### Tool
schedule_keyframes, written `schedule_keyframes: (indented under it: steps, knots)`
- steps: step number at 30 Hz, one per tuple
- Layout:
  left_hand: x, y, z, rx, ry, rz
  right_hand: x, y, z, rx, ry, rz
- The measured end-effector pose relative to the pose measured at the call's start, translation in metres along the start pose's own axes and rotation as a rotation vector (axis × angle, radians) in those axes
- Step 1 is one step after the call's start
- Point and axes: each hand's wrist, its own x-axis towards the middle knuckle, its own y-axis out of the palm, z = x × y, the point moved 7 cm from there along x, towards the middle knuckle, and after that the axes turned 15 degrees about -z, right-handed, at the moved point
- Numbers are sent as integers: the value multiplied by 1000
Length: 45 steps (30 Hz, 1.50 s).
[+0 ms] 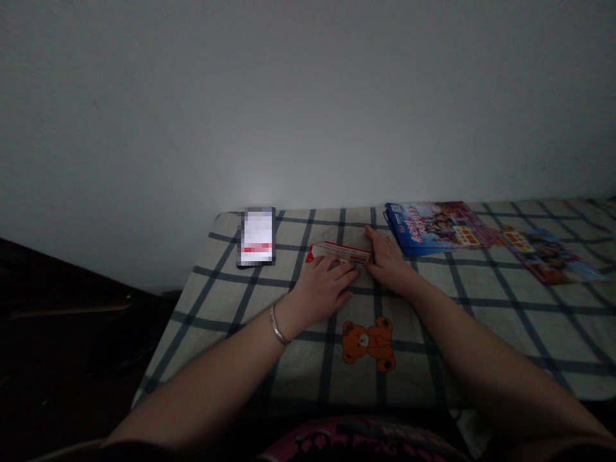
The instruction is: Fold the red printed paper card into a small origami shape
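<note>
A folded red-and-white leaflet lies on the checked tablecloth in front of me. My left hand, with a silver bracelet at the wrist, rests over its near side. The fingers of that hand stretch flat across the paper and hide part of it. Beside the leaflet's right end, my right hand touches the cloth on its edge, fingers extended and thumb close to the paper. Whether the thumb presses on the leaflet I cannot tell. Both hands look uncurled.
A lit phone with a blurred screen lies left of the hands. To the right are a stack of colourful leaflets and another leaflet. An orange bear print decorates the tablecloth. A pale wall stands behind.
</note>
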Motion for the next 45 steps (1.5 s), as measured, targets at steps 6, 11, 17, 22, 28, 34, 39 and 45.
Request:
schedule_keyframes:
  steps: [6,11,17,22,28,34,39,45]
  knots:
    - [-1,2,0,8,3,11,3,-6,-4,74,22,-64]
    - [0,-1,-1,2,2,-1,2,-12,7,100,-56,-56]
    - [0,-3,1,-10,28,-41,2,-11,11,56,-84,-62]
    - [-3,-14,8,-3,106,-174,2,-12,16,123,-157,-38]
    - [-6,-22,13,62,71,-221,1,-14,27,190,-256,8]
    - [-7,-15,16,81,77,-140,1,-18,30,209,-263,0]
    - [-7,-13,17,53,75,-110,0,-23,37,212,-294,39]
    - [-9,-6,23,-2,-19,-79,-1,-25,43,164,-315,64]
